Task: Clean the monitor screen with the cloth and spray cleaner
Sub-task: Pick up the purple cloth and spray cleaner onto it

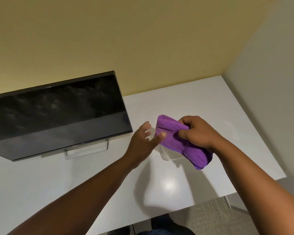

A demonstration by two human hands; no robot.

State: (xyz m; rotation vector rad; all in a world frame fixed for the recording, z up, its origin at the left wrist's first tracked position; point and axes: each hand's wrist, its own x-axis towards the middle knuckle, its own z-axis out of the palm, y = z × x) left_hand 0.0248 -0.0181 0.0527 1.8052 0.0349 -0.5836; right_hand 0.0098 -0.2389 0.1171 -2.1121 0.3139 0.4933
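Both hands are meeting right of centre: the right hand (196, 131) is pinching the folded purple microfibre cloth (180, 141), probably bunching it into a pad for wiping, while the left hand (143, 138), fingers spread, is touching its edge. Left of them, the smeared black flat monitor screen (58, 107) is standing on the white worktop (193, 102). Beneath the cloth a clear plastic container (168, 154) is partly hidden; no spray cleaner is showing.

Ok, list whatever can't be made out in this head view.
- Spray cleaner: none recognisable; only a clear plastic container shows, mostly hidden by the folded purple microfibre cloth in the right hand.
- Black flat monitor: left part cut off by the frame edge.
- Left hand: fingertips blurred; thumb touches the cloth.
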